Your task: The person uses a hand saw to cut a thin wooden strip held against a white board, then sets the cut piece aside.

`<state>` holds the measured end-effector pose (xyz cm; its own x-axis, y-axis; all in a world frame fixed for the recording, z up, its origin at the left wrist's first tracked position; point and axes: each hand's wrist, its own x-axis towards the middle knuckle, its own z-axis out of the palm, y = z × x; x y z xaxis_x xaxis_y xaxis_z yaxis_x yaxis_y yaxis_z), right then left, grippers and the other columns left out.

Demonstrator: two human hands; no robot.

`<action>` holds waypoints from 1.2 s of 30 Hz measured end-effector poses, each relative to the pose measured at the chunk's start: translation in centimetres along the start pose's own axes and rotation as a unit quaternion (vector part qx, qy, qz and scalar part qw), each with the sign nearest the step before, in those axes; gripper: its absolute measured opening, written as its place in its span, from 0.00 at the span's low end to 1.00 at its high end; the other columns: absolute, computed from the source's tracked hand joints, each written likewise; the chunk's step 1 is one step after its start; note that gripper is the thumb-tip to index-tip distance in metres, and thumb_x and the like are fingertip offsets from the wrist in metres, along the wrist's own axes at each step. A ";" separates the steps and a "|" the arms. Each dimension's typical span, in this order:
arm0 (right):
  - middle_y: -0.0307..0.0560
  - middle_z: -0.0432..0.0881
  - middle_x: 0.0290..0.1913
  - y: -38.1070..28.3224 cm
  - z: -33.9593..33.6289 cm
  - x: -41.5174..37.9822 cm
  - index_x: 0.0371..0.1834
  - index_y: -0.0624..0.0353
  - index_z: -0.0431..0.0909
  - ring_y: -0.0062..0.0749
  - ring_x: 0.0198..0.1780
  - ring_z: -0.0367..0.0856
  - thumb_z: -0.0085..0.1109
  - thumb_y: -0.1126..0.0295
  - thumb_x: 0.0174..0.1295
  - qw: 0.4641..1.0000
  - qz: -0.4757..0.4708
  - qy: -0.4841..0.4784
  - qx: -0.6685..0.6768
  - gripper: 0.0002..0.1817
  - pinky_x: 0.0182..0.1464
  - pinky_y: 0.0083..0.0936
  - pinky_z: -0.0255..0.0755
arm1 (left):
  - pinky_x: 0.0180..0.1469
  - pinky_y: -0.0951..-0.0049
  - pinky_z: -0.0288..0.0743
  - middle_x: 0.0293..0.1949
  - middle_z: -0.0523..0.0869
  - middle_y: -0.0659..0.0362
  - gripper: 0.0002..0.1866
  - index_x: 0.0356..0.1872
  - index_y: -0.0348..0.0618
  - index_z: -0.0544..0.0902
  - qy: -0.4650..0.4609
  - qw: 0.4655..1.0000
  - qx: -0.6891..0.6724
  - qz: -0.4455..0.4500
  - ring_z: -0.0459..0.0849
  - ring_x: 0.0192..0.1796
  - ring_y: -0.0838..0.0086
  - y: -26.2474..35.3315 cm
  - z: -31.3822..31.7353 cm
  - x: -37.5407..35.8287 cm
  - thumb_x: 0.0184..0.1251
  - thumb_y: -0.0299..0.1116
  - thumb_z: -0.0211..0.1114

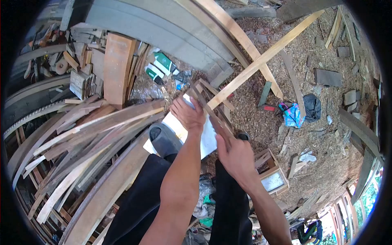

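Note:
My right hand [237, 157] is wrapped round the near end of a long, dark handsaw [216, 120]. The blade runs up and to the left, past my left hand. My left hand [188, 114] bears down with bent fingers on a pale wooden batten [265, 59], its thumb close to the blade. The batten slants away to the upper right, and its near end is partly covered by my hand. Beneath lies a bright white board [209, 141]. My left shoe [163, 141] rests on the work beside the left hand. Where blade and batten meet is hard to make out.
Curved wooden strips [94, 139] are heaped at the left. A wide brown plank [117, 69] stands behind them. Green-and-white packs [163, 63] lie ahead. Across the sawdust floor are a blue bag [292, 114], a small wooden frame [271, 173] and offcuts.

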<state>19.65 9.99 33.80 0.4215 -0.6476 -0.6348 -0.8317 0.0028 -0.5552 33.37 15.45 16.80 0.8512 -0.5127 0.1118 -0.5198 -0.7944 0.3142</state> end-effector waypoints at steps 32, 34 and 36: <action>0.64 0.78 0.20 2.8 1.8 -1.3 0.22 0.67 0.78 0.62 0.24 0.79 0.57 0.58 0.64 0.999 -0.024 0.021 0.007 0.21 0.28 0.46 0.73 | 0.60 0.53 0.58 0.42 0.73 0.46 0.19 0.49 0.35 0.73 0.019 1.000 0.022 0.006 0.69 0.51 0.50 -0.1 0.2 0.0 0.68 0.41 0.52; 0.62 0.76 0.18 5.9 2.7 -1.0 0.23 0.68 0.78 0.59 0.21 0.77 0.58 0.64 0.65 0.995 -0.083 0.040 0.045 0.18 0.24 0.41 0.69 | 0.61 0.53 0.57 0.43 0.73 0.46 0.19 0.49 0.35 0.73 0.022 1.000 0.015 -0.002 0.69 0.52 0.50 0.1 0.3 -0.1 0.68 0.41 0.52; 0.62 0.76 0.18 7.5 1.8 -0.2 0.25 0.68 0.79 0.57 0.21 0.78 0.57 0.64 0.66 0.996 -0.079 0.005 0.051 0.17 0.24 0.40 0.69 | 0.61 0.53 0.57 0.44 0.73 0.46 0.19 0.50 0.36 0.73 -0.009 1.000 0.003 -0.021 0.69 0.54 0.50 0.0 0.0 0.0 0.67 0.41 0.52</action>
<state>13.94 11.53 28.84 0.5406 -0.6535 -0.5298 -0.7142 -0.0236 -0.6995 33.35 15.41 16.77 0.8711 -0.4843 0.0815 -0.4837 -0.8172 0.3135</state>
